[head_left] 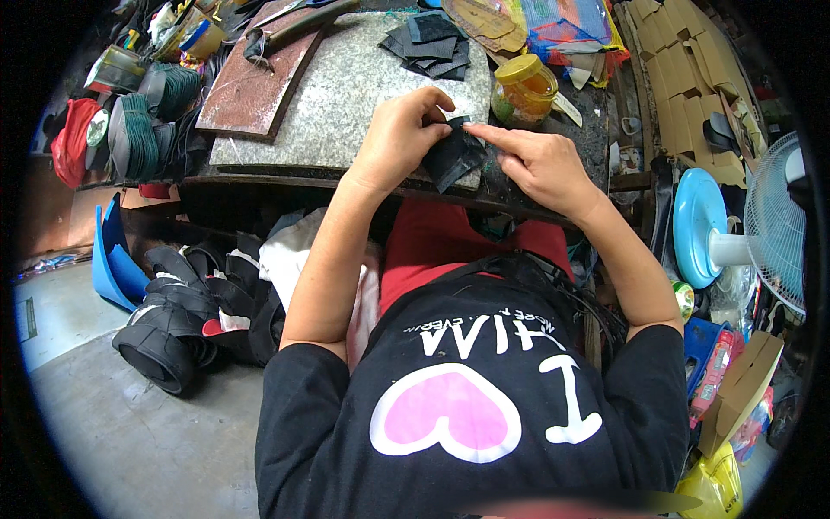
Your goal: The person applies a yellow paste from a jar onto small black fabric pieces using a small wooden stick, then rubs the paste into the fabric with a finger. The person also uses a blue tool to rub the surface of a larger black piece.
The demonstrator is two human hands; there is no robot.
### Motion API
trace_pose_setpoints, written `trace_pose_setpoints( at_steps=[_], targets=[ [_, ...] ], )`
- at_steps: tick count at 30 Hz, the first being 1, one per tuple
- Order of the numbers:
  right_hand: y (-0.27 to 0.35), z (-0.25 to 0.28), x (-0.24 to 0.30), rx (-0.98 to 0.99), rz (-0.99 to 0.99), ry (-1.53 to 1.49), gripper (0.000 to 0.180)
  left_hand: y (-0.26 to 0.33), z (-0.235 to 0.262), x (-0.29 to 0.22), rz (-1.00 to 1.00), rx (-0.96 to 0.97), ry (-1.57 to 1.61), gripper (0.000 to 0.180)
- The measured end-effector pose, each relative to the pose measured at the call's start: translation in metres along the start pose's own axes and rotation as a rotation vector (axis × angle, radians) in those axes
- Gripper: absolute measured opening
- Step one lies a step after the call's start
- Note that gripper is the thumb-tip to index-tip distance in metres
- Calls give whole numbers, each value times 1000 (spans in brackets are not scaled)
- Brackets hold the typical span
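Note:
My left hand pinches a small black piece of sheet material by its edge, thumb and fingers closed on it. The piece hangs over the front part of the worktable. From the right, my right hand reaches in with its index finger stretched out, the tip at the upper edge of the piece. Its other fingers are curled, and I see nothing held in them. Beyond my hands, a stack of similar dark pieces lies on the grey speckled slab.
A yellow-lidded jar stands just beyond my right hand. A hammer rests on a reddish-brown board at the left. Black shoe-like parts are heaped on the floor. A fan and cardboard boxes are at the right.

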State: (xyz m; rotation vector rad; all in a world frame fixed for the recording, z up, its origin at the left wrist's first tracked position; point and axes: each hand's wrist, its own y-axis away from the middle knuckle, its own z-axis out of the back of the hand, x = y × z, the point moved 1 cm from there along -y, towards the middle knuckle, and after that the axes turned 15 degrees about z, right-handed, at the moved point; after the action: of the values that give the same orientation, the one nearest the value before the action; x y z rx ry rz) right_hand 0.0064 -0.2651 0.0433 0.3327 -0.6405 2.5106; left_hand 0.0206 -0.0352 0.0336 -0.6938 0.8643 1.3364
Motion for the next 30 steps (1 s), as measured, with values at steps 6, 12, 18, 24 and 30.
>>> trace_pose_setpoints(
  at_steps=[6, 12, 18, 24, 30],
  targets=[
    [3, -6, -4, 152, -85, 85, 56, -2, 3, -5, 8, 65, -22, 29],
    [15, 2, -12, 164, -86, -412, 49, -6, 2, -3, -85, 11, -93, 31],
    [1, -8, -11, 1, -138, -189, 52, 1, -2, 0, -178, -158, -68, 33],
    [5, -15, 2, 63, 3, 152, 51, 38, -2, -6, 52, -440, -621, 35],
    [5, -2, -15, 46, -376, -798, 30, 28, -3, -2, -62, -297, -443, 36]
  ],
)
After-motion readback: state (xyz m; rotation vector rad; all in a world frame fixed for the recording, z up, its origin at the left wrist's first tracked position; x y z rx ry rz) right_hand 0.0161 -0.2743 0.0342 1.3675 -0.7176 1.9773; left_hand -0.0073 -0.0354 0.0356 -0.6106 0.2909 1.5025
